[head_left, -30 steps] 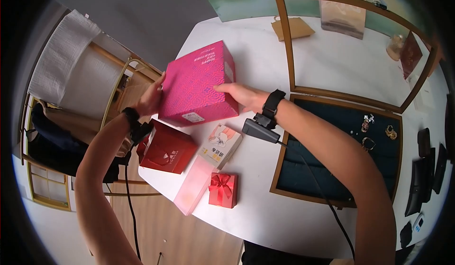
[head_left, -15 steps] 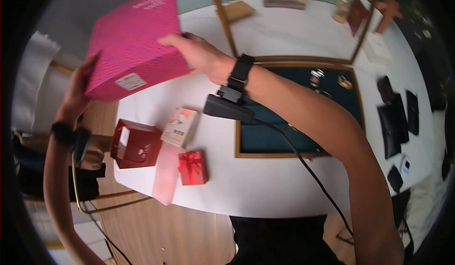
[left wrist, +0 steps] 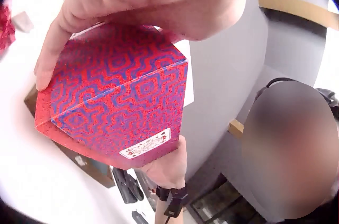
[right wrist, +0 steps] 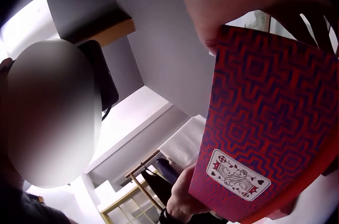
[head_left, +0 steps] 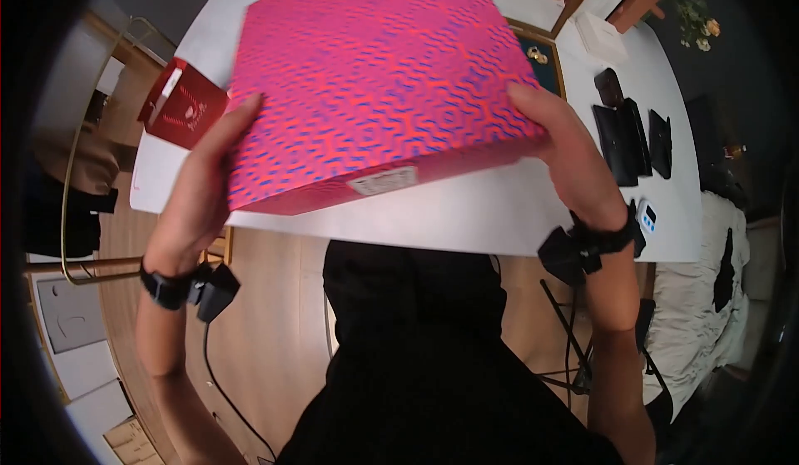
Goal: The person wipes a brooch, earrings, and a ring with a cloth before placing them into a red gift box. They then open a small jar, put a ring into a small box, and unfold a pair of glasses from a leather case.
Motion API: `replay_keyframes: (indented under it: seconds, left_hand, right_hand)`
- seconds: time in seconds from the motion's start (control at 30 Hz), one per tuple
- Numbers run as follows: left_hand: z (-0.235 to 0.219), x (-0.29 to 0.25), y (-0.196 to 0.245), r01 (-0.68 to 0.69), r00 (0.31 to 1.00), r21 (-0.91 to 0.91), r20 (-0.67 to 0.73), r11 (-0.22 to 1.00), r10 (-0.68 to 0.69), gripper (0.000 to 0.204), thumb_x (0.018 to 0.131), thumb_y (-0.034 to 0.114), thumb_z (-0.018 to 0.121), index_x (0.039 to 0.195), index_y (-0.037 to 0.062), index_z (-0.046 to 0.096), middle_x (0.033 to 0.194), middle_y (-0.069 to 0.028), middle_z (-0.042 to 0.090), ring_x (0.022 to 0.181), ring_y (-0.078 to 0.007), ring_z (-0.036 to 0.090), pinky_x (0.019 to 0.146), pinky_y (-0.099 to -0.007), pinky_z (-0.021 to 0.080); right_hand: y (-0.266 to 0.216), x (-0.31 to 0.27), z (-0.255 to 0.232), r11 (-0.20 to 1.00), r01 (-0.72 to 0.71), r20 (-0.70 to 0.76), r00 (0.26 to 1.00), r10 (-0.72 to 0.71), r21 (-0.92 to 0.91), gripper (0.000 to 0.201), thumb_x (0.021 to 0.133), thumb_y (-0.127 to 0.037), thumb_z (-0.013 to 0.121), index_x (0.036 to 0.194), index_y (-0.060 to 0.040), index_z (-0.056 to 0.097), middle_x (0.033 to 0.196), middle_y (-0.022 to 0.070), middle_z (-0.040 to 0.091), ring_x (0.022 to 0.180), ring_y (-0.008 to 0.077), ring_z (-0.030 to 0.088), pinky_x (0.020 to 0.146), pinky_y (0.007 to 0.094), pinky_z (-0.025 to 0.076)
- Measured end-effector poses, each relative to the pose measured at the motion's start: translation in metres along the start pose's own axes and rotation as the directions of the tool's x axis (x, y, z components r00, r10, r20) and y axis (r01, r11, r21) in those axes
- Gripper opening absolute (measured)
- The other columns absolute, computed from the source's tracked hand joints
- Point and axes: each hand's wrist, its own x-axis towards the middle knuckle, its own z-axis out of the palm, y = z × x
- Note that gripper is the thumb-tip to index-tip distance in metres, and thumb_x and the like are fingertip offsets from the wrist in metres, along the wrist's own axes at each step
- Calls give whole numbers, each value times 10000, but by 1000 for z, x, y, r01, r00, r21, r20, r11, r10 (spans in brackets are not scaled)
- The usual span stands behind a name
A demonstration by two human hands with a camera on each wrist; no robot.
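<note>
A large pink box with a wavy red and blue pattern is held up over the table's near side, between both hands. My left hand grips its left side, the thumb lying on the top face. On the opposite side my right hand holds it, thumb also on top. A white label is on the side facing me. The left wrist view shows a playing-card picture on that label. In the right wrist view, fingers spread along the box's far side.
A red gift bag stands on the white table, left of the box. Black cases and a small white device lie at the right. The wood-framed jewellery tray is mostly hidden behind the box. Flowers stand far right.
Both hands have lifted the pink box off the table and brought it from the far left toward me. The head view has turned downward, and the box now covers the small gift boxes.
</note>
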Motion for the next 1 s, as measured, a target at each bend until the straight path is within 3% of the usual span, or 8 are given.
replay_keyframes:
  seconds: [0.03, 0.17, 0.27, 0.37, 0.47, 0.8, 0.93, 1.0]
  left_hand:
    - [12, -10, -11, 31, 999, 49, 37, 998, -32, 468, 1003, 332, 546, 1323, -9, 526, 1228, -79, 625, 1113, -150, 606, 1023, -291, 440]
    - [48, -31, -33, -50, 951, 302, 306, 952, -47, 699, 1033, 401, 471, 1523, -20, 205, 1451, -112, 442, 1332, -177, 432, 1126, -312, 318]
    - [52, -38, -57, 40, 908, 312, 385, 949, -165, 704, 1033, 342, 498, 1540, -13, 161, 1499, -135, 374, 1397, -196, 337, 1160, -341, 267]
    - [61, -45, -70, 5, 856, 324, 488, 946, -171, 681, 1045, 255, 476, 1551, 0, 97, 1541, -145, 296, 1424, -214, 288, 1170, -377, 250]
    - [64, -46, -83, 68, 848, 300, 486, 952, -213, 663, 1049, 239, 462, 1554, 9, 100, 1528, -148, 315, 1426, -221, 288, 1170, -383, 251]
    - [34, -55, -105, -21, 918, 418, 367, 908, -147, 603, 1058, 330, 381, 1526, 0, 191, 1373, -213, 385, 1312, -309, 344, 1141, -446, 230]
    - [38, -44, -108, -76, 925, 488, 359, 869, -121, 597, 1069, 360, 329, 1530, 7, 187, 1357, -220, 393, 1288, -318, 362, 1130, -451, 248]
    - [37, -36, -105, -72, 923, 497, 361, 865, -131, 602, 1071, 378, 311, 1532, 11, 189, 1354, -222, 396, 1287, -317, 369, 1129, -445, 253]
  right_hand:
    - [-3, -25, 1, 978, -185, -42, 981, 190, 98, 470, 999, -351, 500, 1285, 16, 564, 1186, 68, 632, 1080, 147, 597, 957, 297, 450]
    - [17, -109, -4, 969, -232, -201, 948, 245, 86, 504, 995, -327, 506, 1353, 28, 495, 1258, 87, 596, 1132, 154, 561, 982, 303, 428]
    - [27, -163, -3, 957, -277, -223, 931, 290, 85, 503, 981, -269, 529, 1375, 37, 463, 1251, 77, 593, 1133, 138, 535, 982, 292, 409]
    - [34, -193, -5, 934, -337, -210, 911, 355, 121, 504, 958, -223, 546, 1380, 38, 455, 1236, 73, 596, 1084, 133, 544, 957, 296, 423]
    - [34, -199, 2, 921, -368, -234, 891, 388, 125, 472, 955, -213, 550, 1356, 26, 478, 1202, 66, 606, 1062, 132, 552, 948, 296, 429]
    - [40, -180, 18, 924, -376, -211, 911, 355, -69, 483, 972, -235, 517, 1363, 40, 453, 1251, 141, 583, 1166, 215, 542, 1028, 353, 389]
    - [49, -163, 21, 895, -443, -247, 862, 443, 57, 452, 1041, -296, 424, 1340, 39, 472, 1261, 156, 584, 1162, 213, 548, 1019, 335, 391]
    - [48, -158, 18, 888, -461, -263, 856, 445, 1, 464, 1054, -320, 393, 1337, 38, 477, 1257, 153, 588, 1153, 206, 552, 1013, 329, 395]
